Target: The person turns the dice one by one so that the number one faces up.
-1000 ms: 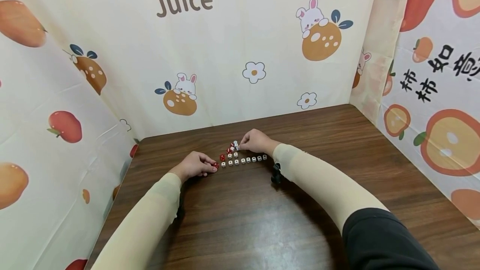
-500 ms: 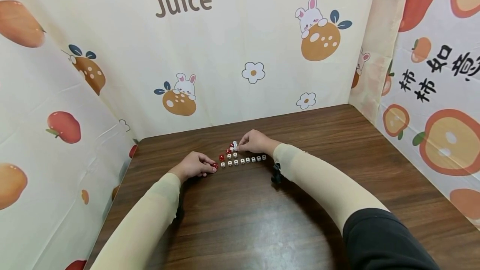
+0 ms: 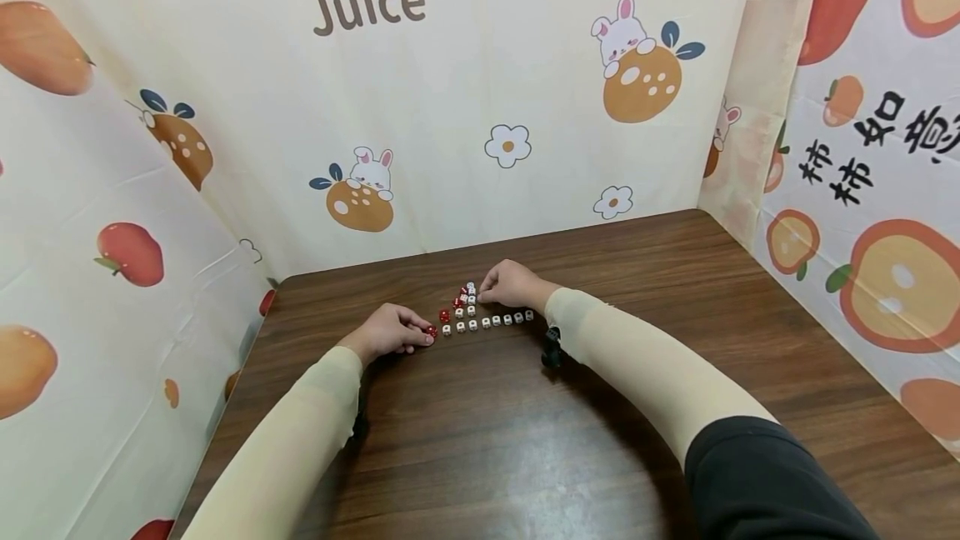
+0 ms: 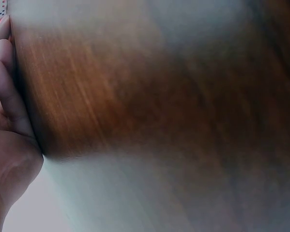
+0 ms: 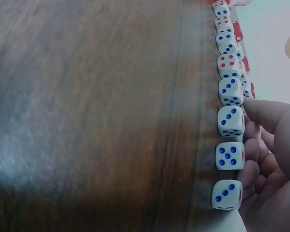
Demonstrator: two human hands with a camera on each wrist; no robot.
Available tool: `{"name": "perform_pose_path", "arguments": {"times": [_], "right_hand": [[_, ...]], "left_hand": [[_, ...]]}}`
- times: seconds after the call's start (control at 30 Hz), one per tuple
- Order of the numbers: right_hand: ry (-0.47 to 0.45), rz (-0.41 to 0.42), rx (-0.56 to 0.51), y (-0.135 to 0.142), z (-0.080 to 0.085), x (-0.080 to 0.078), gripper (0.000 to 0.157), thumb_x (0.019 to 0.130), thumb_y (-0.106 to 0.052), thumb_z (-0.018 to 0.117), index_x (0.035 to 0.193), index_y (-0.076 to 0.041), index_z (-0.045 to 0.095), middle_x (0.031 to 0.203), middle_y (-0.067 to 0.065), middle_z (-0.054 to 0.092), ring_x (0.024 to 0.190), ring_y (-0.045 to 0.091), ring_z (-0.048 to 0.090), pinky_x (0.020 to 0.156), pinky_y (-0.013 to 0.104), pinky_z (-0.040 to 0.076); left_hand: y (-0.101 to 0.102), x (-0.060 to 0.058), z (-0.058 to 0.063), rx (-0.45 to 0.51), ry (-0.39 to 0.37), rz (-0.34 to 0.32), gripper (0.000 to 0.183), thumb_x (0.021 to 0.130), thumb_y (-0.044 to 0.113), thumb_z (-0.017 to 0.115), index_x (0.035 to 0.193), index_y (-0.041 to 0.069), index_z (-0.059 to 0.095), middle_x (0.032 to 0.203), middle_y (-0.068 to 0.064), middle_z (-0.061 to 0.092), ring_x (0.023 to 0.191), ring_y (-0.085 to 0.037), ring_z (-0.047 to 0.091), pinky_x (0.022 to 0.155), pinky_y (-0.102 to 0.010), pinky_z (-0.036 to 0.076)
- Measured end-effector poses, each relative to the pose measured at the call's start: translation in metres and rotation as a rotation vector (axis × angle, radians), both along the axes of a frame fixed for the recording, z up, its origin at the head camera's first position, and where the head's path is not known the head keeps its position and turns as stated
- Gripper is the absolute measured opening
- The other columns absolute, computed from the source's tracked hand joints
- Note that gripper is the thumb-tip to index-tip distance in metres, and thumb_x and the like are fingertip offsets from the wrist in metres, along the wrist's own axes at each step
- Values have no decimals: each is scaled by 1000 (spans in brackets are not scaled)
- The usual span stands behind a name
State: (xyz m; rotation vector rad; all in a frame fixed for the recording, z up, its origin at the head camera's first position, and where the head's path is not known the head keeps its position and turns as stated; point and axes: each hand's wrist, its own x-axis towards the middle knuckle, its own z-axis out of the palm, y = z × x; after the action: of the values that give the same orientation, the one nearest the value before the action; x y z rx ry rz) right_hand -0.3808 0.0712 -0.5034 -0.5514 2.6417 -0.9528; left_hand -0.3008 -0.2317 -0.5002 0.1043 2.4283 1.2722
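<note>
Small dice in white and red stand on the brown wooden table [image 3: 480, 423]. A front row of white dice [image 3: 486, 322] runs to the right; behind it, more white dice [image 3: 472, 311] and red dice [image 3: 445, 316] narrow toward the back. My left hand [image 3: 389, 328] pinches a red die [image 3: 432, 330] at the left end of the front row. At the back right side my right hand [image 3: 511, 283] has its thumb and index fingertips beside a white die [image 3: 472, 300]; whether they grip it is too small to tell. The right wrist view shows the front-row dice [image 5: 230, 121] before that hand.
A printed cloth [image 3: 450, 90] with fruit, rabbits and flowers hangs behind the table. A similar cloth [image 3: 870, 273] hangs on the right side, another [image 3: 112, 340] on the left. Dark wrist cameras [image 3: 552, 348] sit under the forearms.
The white die by my right fingertips has shifted slightly toward the front and left, into line with the die before it. My left hand has stayed on the red die.
</note>
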Motion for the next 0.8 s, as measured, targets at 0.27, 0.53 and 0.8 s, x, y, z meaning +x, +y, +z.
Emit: {"name": "perform_pose_path", "arguments": {"times": [0.27,0.53,0.8], "right_hand": [[12,-12,-19,-1,-1,2,19,107,-41,82,107,-25,91,125,-2,85,108,16,76,96,41,63],[12,-42,20,-5,2,7,21,105,-49,82,101,-31,92,124,-6,86,99,15,73,85,37,59],[15,-15,-7,-2,2,6,19,105,-40,82,108,-24,92,121,-3,86,101,15,74,94,39,62]], "left_hand": [[0,0,-1,-6,4,3,25,95,17,94,117,4,88,90,2,80,65,-7,64,62,-24,56],[1,-1,0,-15,2,2,24,96,17,94,116,5,88,90,2,80,66,-7,64,62,-24,56],[0,0,0,-17,0,0,26,96,18,94,117,5,88,92,1,81,66,-7,64,62,-24,56]]}}
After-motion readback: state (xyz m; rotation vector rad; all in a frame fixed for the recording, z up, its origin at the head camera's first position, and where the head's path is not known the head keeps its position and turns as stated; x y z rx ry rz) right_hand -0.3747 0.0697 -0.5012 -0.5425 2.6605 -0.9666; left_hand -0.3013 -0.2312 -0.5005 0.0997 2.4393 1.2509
